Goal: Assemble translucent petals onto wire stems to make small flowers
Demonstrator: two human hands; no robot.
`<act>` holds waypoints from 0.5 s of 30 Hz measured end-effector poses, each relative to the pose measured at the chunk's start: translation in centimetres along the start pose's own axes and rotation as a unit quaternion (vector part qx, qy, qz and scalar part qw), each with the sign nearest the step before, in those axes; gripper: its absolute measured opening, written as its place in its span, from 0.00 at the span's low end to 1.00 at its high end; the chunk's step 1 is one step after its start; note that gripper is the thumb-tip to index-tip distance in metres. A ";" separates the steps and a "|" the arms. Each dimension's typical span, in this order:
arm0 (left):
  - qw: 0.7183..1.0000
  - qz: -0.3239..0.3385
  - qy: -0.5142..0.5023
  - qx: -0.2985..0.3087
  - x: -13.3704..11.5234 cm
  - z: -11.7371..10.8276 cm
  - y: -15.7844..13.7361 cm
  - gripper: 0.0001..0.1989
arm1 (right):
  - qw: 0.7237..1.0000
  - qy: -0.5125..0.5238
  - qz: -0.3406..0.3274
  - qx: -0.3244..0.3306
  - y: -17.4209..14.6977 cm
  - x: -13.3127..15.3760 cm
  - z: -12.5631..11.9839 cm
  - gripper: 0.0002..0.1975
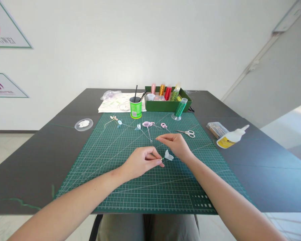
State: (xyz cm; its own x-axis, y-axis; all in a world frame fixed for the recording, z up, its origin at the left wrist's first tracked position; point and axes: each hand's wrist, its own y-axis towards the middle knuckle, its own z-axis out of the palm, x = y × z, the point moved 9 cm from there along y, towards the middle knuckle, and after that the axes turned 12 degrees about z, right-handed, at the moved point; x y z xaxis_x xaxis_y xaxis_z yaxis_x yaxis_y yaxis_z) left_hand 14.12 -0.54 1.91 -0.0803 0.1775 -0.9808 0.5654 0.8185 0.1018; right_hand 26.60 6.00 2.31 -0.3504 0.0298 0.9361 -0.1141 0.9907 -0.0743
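Note:
My left hand (145, 160) pinches the short green-wrapped stem of a small pale flower (168, 155) between thumb and fingertips, above the cutting mat. The flower's whitish petals point to the right. Up and to the right, my right hand (177, 144) has its fingertips pressed together; anything between them is too fine to make out. Beyond the hands, wire-stemmed pieces lie on the mat: a light blue flower (138, 127), a pink flower (146, 124) and a pink looped piece (164, 125). White-handled scissors (188, 133) rest just past my right hand.
A green cutting mat (110, 187) covers the table's middle. At the back stand a green tin (135, 109), a green box (157, 106) with thread spools, and a green spool (181, 107). Right is a glue bottle (232, 137) beside a cotton swab box (217, 130); left, a glue dish (83, 124).

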 end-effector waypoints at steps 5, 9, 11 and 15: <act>0.998 0.046 0.020 -0.046 -1.0 -1.0 0.0 0.06 | 1.000 -0.017 0.010 0.002 0.3 -0.6 0.1 0.12; 0.993 0.074 0.049 -0.077 -1.6 -1.7 -0.1 0.06 | 1.000 -0.014 0.010 0.012 0.4 -0.8 0.2 0.12; 0.989 0.085 0.068 -0.096 -1.9 -2.1 -0.2 0.05 | 1.000 -0.025 0.007 0.012 0.4 -0.8 0.2 0.13; 0.978 0.103 0.114 -0.144 -2.6 -3.2 -0.5 0.05 | 0.999 -0.047 0.010 0.011 0.4 -1.0 0.3 0.14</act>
State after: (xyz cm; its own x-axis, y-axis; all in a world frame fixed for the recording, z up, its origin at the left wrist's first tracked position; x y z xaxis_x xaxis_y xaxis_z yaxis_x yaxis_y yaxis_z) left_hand 11.39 0.38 4.91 -0.1881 0.4452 -0.8754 0.3377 0.8663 0.3680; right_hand 26.68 6.29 1.23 -0.4389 0.0357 0.8978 -0.1260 0.9869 -0.1008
